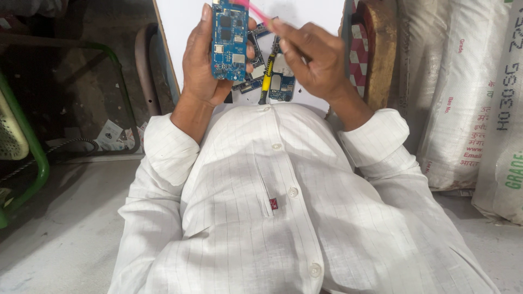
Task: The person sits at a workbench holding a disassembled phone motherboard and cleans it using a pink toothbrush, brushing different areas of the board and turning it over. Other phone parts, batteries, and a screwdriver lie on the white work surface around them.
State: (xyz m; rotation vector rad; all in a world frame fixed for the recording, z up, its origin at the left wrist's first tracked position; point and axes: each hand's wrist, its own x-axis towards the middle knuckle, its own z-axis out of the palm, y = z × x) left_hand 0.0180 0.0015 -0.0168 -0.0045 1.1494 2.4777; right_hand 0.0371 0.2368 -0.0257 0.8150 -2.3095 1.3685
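Observation:
My left hand [200, 60] holds a blue circuit board [229, 39] upright by its edges, chips facing me. My right hand [311, 57] pinches a thin pink tool [255, 11] whose tip points toward the top of that board. Below the hands, on a white board [185, 22] resting on my lap, lie other blue circuit boards [282, 87] and a yellow and black screwdriver [266, 80]. My white shirt fills the lower part of the view.
White woven sacks [468, 92] stand at the right. A wooden piece with a chequered cushion [376, 49] is beside the white board. A green metal frame [32, 147] and scraps of paper are at the left on the grey floor.

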